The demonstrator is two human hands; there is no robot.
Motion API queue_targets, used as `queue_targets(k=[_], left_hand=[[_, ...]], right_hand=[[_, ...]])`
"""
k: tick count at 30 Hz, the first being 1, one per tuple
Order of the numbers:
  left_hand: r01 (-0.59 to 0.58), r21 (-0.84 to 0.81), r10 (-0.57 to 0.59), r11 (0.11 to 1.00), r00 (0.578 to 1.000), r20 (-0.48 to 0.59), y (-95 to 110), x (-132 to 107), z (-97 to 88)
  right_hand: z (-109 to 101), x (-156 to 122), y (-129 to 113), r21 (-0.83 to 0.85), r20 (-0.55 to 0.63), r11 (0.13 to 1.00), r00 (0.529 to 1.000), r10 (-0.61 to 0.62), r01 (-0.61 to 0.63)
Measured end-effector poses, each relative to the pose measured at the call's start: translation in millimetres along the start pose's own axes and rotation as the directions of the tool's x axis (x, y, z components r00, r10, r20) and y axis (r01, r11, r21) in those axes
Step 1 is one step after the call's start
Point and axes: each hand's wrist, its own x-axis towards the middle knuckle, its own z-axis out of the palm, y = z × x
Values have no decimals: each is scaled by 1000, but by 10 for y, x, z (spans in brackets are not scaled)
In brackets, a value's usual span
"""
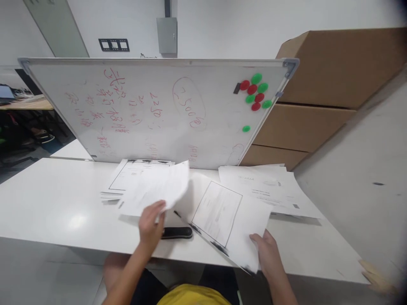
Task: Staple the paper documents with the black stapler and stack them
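My left hand (152, 224) pinches the near edge of a white paper sheet (155, 186), whose right side curls up off the table. Between the thumb and fingers of my right hand (269, 252) is the corner of another paper sheet (233, 220), printed with a framed rectangle and dark smudges along its lower edge. It tilts toward me over the table edge. Just right of my left hand lies a black stapler-like object (177, 232), partly hidden by that hand. A paper stack (136, 171) sits under and behind the left sheet.
Another pile of printed papers (270, 190) lies on the right of the white table (63, 203). A whiteboard (216, 127) with red writing and red and green magnets (252, 89) stands at the back. Cardboard boxes (337, 67) are stacked behind it on the right.
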Motion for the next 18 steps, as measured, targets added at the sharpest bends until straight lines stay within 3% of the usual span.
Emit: queue_targets(k=[4,7,10,12,16,18], left_hand=[[-221,-218,267,951,940,213,894,-239,293],[-193,-287,280,938,912,301,1248,-461,597],[-43,-332,172,942,912,372,1359,-630,817],[21,-359,141,933,897,419,1369,-682,864],[18,-445,236,895,827,510,1336,-653,742],[-13,-499,276,867,845,458,1286,-595,658]], right_hand=[[217,2,9,100,165,995,986,10,-26],[280,-2,-18,197,235,977,971,39,-87],[225,-35,-27,272,297,953,953,50,-135],[158,-66,-6,251,293,962,956,32,-109],[-41,-106,-10,112,191,994,981,-34,12],[-212,-96,-76,68,160,996,985,-63,52]])
